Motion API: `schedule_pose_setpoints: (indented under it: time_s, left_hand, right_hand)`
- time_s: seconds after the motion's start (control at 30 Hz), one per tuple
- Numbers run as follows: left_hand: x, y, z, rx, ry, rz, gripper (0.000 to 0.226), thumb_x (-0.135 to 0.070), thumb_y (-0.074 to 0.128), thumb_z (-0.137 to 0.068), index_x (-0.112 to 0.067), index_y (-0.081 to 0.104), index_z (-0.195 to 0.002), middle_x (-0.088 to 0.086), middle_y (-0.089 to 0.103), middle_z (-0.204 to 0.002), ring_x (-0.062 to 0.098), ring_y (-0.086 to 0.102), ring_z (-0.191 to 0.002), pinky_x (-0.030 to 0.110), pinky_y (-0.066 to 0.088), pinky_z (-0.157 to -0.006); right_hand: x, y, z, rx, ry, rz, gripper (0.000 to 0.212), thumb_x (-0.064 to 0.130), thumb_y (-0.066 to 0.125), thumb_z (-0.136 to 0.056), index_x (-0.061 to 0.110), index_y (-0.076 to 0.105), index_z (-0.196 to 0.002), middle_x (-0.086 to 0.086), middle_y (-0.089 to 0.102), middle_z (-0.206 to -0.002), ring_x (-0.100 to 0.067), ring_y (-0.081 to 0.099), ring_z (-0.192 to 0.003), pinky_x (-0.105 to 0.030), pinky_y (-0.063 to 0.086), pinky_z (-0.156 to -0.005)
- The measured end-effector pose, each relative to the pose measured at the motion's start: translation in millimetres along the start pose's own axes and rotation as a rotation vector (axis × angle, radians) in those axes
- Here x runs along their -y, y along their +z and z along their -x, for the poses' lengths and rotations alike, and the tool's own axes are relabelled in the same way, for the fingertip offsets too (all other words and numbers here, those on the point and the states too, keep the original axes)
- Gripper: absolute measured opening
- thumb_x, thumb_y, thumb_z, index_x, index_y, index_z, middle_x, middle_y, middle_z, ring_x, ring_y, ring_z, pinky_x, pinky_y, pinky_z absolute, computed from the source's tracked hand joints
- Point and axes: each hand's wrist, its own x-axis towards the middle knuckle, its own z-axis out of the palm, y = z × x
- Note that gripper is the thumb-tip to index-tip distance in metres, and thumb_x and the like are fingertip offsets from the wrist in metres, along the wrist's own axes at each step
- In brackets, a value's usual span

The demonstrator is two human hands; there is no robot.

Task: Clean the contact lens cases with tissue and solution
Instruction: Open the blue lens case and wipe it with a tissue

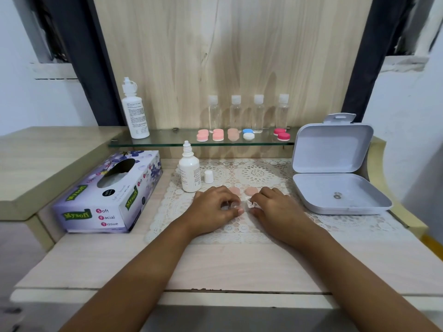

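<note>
On the lace mat (259, 173), my left hand (213, 207) grips a clear lens case base (229, 205) between fingers and thumb. My right hand (275, 207) pinches a small white tissue piece (249, 203) right beside that case. Two peach caps (250, 191) lie on the mat just beyond my fingers. A small white solution bottle (189, 172) stands uncapped behind my left hand, its white cap (208, 176) next to it. The tissue box (109, 195) lies to the left.
A glass shelf (167, 140) carries a tall white bottle (134, 111), several clear bottles (259, 113) and several lens cases in pink, peach, blue-white and red (282, 134). An open grey box (335, 178) sits at the right with small metal bits inside.
</note>
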Motion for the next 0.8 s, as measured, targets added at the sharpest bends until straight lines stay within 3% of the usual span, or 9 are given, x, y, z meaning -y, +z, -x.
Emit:
schedule_pose_setpoints:
  time_s: [0.2,0.3,0.47,0.63,0.8]
  left_hand:
    - [2.1,1.2,-1.7,0.002,0.017,-0.009,0.055,-0.065,0.049,-0.069,-0.024,0.069,-0.100,-0.012,0.061,-0.098,0.007,0.053,-0.098,0.046,0.042,-0.091]
    - [1.9,1.2,-1.4,0.001,0.016,0.004,0.048,-0.057,0.053,-0.072,-0.022,0.069,-0.101,-0.014,0.059,-0.096,0.008,0.054,-0.099,0.046,0.042,-0.092]
    - [-0.7,0.3,-0.1,-0.002,0.011,0.017,0.042,-0.053,0.058,-0.076,-0.022,0.069,-0.102,-0.013,0.059,-0.096,0.008,0.053,-0.098,0.046,0.041,-0.093]
    - [-0.3,1.1,0.4,-0.005,0.018,0.013,0.039,-0.051,0.059,-0.078,-0.023,0.069,-0.104,-0.015,0.058,-0.095,0.009,0.053,-0.098,0.047,0.041,-0.092]
    - [0.0,0.4,0.2,0.002,0.018,0.012,0.043,-0.053,0.056,-0.075,-0.023,0.069,-0.103,-0.014,0.058,-0.096,0.008,0.053,-0.098,0.047,0.042,-0.092]
  right_hand:
    - [-2.7,-5.0,4.5,-0.020,0.018,-0.168,0.045,0.045,0.041,-0.080,0.021,0.063,-0.111,-0.002,0.058,-0.105,-0.027,0.050,-0.101,-0.040,0.043,-0.085]
    - [-2.2,-3.3,6.6,-0.025,0.011,-0.149,0.044,0.044,0.041,-0.084,0.021,0.062,-0.114,-0.002,0.057,-0.107,-0.029,0.049,-0.101,-0.040,0.043,-0.085]
    - [3.8,-3.2,6.1,0.005,0.023,-0.013,0.034,0.033,0.039,-0.097,0.020,0.050,-0.126,-0.002,0.048,-0.123,-0.025,0.040,-0.117,-0.036,0.036,-0.092]
    - [1.3,-1.3,4.5,-0.010,0.012,-0.006,0.032,0.034,0.041,-0.096,0.018,0.050,-0.123,-0.003,0.051,-0.120,-0.023,0.041,-0.115,-0.033,0.035,-0.090]
    - [-2.3,-3.8,5.2,-0.033,0.033,-0.213,0.033,0.039,0.050,-0.088,0.022,0.062,-0.113,-0.002,0.055,-0.105,-0.026,0.048,-0.102,-0.037,0.040,-0.086]
